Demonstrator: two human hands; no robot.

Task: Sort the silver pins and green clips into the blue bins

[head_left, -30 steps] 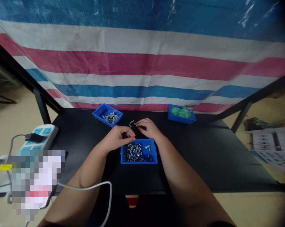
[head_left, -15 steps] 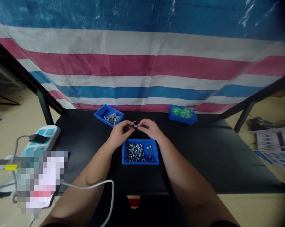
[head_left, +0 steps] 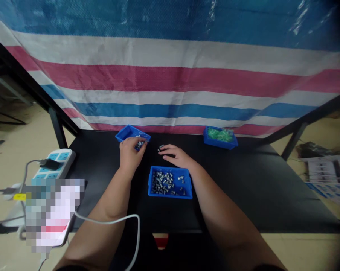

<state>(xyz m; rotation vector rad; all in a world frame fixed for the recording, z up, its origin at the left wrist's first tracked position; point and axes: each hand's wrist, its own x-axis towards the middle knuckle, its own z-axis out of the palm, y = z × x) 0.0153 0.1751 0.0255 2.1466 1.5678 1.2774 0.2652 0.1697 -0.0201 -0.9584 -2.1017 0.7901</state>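
Observation:
My left hand [head_left: 130, 153] is at the back-left blue bin [head_left: 126, 132], its thumb and fingertips pinched over the bin's near right corner. Small silvery metal cylinders [head_left: 140, 143] lie in that bin, partly covered by the hand. What the fingertips hold, if anything, is too small to make out. My right hand [head_left: 177, 155] rests over the black table with its fingers stretched out and apart. By its fingertips lie a few small metal pieces [head_left: 161, 147]. Between my forearms stands a blue tray [head_left: 170, 196] with many bolt-like metal parts [head_left: 162, 182].
A blue bin [head_left: 220, 143] with green plastic pieces [head_left: 219, 134] stands at the back right. On the left are a power strip [head_left: 59, 162], a blurred phone [head_left: 55, 214] and a white cable [head_left: 110, 222]. A striped sheet [head_left: 170, 79] hangs behind the table.
My hands were together over a small metal piece. My left hand has moved left to the bin of cylinders, while my right hand has loosened and its fingers have straightened.

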